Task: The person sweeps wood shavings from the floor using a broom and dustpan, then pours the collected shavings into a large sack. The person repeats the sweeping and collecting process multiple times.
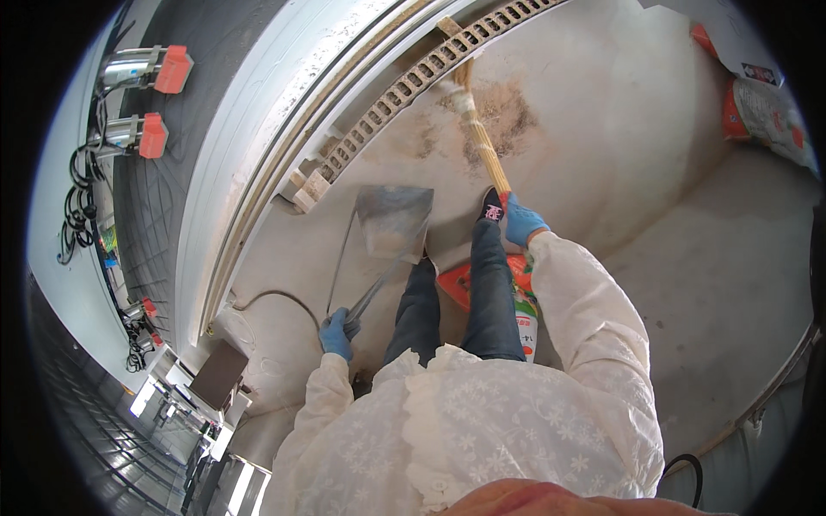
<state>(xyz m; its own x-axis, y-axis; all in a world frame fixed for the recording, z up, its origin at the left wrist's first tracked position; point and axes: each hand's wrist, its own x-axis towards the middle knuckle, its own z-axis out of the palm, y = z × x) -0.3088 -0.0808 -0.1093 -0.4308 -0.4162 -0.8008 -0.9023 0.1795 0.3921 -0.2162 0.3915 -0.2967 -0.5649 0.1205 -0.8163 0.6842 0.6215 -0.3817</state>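
Note:
My left hand [336, 334], in a blue glove, is closed around the long thin handle of a grey dustpan [392, 222]. The pan is by my feet, on the left. In my right hand [523, 222], also gloved in blue, is the handle of a straw broom [483, 146]. Its shaft slants away from me, and the far end is partly blurred near the slotted strip. Brown debris [506, 116] lies scattered on the floor beside the broom. The pan's inside looks dusty; I cannot make out any load in it.
A slotted strip [404, 86] curves along the base of a pale wall-like frame [267, 112]. Red and green printed sacks [525, 301] lie by my legs. More sacks [766, 116] lie at far right. Orange-capped motors [172, 69] and cables [79, 206] are at far left.

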